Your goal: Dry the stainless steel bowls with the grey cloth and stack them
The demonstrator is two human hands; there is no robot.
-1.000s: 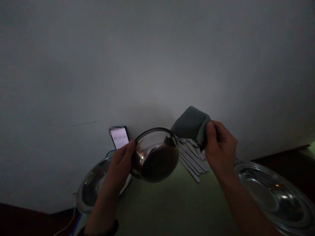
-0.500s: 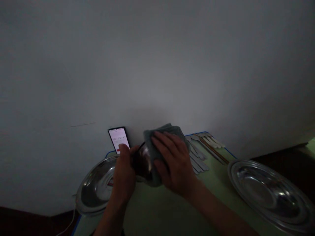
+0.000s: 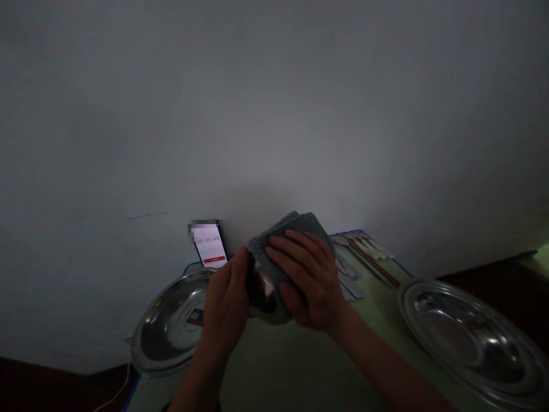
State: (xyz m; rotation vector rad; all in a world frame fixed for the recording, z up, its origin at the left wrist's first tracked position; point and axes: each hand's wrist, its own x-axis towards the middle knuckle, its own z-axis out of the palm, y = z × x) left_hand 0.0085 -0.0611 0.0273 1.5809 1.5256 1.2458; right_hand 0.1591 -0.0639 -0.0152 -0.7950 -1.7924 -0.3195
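A shiny metal bowl (image 3: 266, 296) is held up over the table, tilted, its far side hidden. My left hand (image 3: 227, 300) is closed on its left edge, thumb on top. My right hand (image 3: 311, 280) presses a folded grey-green cloth (image 3: 261, 247) against the bowl's right side, fingers laid over the cloth. The cloth covers much of the bowl's upper right part.
A large metal basin (image 3: 160, 337) with a dark label inside stands on the left. Behind it a phone (image 3: 210, 243) showing a timer leans on the wall. Spoons, forks (image 3: 351, 286) and chopsticks (image 3: 377, 266) lie at the back right. Another basin (image 3: 450, 337) sits at the right.
My left hand has shifted right and its thumb has come down onto the bowl's edge. The bowl has turned slightly and moved a little right, with my right hand and the cloth.
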